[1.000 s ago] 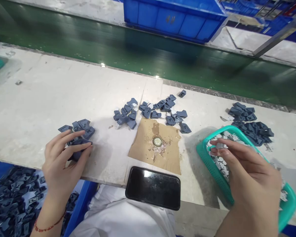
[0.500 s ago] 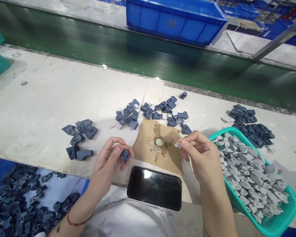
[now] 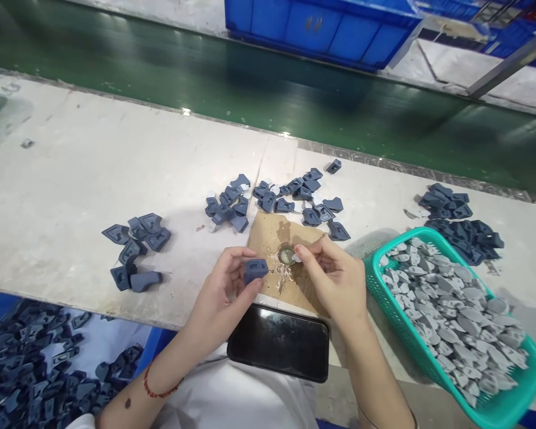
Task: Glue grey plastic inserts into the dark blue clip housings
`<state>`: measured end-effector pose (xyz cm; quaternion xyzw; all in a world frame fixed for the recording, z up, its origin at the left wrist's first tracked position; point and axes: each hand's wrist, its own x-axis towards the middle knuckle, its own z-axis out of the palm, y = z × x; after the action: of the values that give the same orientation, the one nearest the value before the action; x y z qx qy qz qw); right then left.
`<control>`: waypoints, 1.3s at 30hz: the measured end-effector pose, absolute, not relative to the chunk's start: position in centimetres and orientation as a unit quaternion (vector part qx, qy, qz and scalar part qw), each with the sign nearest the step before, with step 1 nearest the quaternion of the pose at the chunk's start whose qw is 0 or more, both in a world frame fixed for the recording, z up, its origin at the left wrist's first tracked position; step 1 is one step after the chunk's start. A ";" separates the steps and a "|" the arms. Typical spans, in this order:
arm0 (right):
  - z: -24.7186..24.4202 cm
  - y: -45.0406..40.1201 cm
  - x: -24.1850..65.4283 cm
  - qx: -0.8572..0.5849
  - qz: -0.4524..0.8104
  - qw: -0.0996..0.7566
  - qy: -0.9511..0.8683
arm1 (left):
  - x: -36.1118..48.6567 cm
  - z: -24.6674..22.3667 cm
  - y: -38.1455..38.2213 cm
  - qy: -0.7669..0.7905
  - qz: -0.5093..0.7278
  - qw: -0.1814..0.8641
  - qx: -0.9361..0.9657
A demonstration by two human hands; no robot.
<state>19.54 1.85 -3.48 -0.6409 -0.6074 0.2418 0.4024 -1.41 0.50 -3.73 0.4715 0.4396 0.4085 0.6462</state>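
Between the thumb and fingers of my left hand (image 3: 230, 283) is a dark blue-grey plastic part (image 3: 255, 270) with a slot in its upper face. My right hand (image 3: 333, 268) pinches a small light-grey piece (image 3: 296, 258), mostly covered by the fingertips. That piece is at the right rim of a small round dish (image 3: 286, 255) with a shiny, wet-looking content; I cannot tell whether they touch. Under the dish lies a piece of brown cardboard (image 3: 268, 229) with wet stains. Several more blue-grey parts (image 3: 312, 215), some with light pieces at them, lie behind the cardboard.
A black phone (image 3: 279, 345) lies at the table's front edge. To the right stands a green basket (image 3: 375, 274) of light-grey pieces. Blue-grey parts lie in piles left (image 3: 138, 244) and right (image 3: 467, 238), and fill a blue bin (image 3: 154, 342) below. Behind runs a green conveyor (image 3: 161, 71).
My right hand has moved left with the light-grey piece, up to the dish. My left hand has moved right and turned the blue-grey part, showing its slotted face. The view has shifted slightly.
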 end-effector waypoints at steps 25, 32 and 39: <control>-3.4 1.4 19.2 -0.640 0.209 0.388 -0.630 | -1.2 -3.1 0.6 0.461 0.412 0.529 0.582; -3.9 1.2 19.6 -0.687 0.239 0.412 -0.550 | -0.9 -3.0 0.2 0.483 0.406 0.579 0.516; -4.0 1.1 19.5 -0.692 0.245 0.412 -0.540 | -0.7 -3.5 0.5 0.422 0.430 0.571 0.557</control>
<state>19.49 1.11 -4.02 -0.6920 -0.5398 0.2448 0.4121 -0.70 0.52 -3.52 0.5575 0.4220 0.4301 0.5711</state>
